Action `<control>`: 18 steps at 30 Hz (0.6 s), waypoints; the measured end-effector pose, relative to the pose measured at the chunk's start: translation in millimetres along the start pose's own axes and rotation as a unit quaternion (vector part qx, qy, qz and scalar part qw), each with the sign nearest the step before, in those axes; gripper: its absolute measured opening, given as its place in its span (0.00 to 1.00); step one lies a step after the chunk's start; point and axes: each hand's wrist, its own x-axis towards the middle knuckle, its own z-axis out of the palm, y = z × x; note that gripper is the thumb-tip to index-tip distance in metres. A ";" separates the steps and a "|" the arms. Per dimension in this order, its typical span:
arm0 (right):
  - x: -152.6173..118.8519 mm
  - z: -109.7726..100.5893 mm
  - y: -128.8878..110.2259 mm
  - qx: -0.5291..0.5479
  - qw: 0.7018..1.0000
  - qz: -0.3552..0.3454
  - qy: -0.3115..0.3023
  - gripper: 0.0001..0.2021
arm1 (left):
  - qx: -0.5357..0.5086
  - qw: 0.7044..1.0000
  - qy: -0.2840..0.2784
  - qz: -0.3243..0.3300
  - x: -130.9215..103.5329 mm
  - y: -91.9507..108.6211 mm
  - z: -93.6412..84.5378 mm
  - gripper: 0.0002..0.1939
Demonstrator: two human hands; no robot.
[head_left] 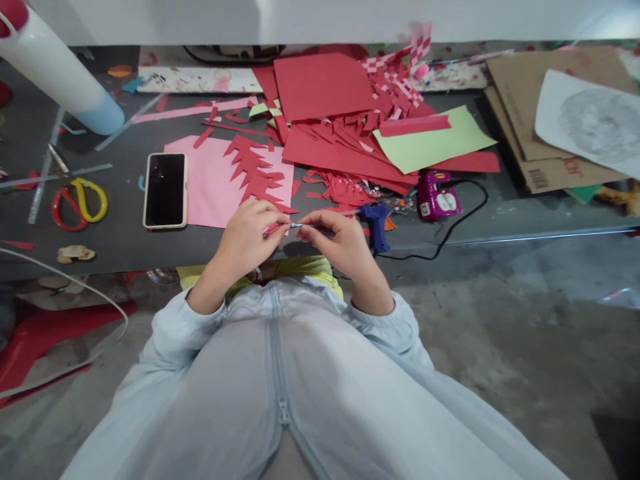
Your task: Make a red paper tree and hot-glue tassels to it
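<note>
My left hand (249, 233) is closed on a small thin red-and-silver piece (296, 225), too small to name surely. From the other side my right hand (347, 243) pinches its silvery end, fingertips almost touching the left ones. Both hands are above the front edge of the dark table (125, 250). Just beyond them lies a red zigzag-cut paper (254, 170) on a pink sheet (205, 180). A blue glue gun (377, 223) lies to the right of my right hand.
A phone (165, 190), scissors (80, 200) and a white bottle (65, 73) are at left. Red paper (320, 87), scraps and a green sheet (440, 140) cover the back. Right are a purple box (438, 197) with a black cable and cardboard (520, 100).
</note>
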 end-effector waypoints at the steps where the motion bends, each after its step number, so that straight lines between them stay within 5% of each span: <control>1: -0.1 0.0 -0.1 -0.001 1.000 0.000 0.000 0.07 | -0.001 1.000 0.000 -0.001 0.0 0.1 -0.1 0.05; 18: -3.2 2.3 1.9 -0.026 0.999 0.006 -0.034 0.07 | -0.021 0.999 -0.022 -0.008 0.2 3.7 -2.9 0.06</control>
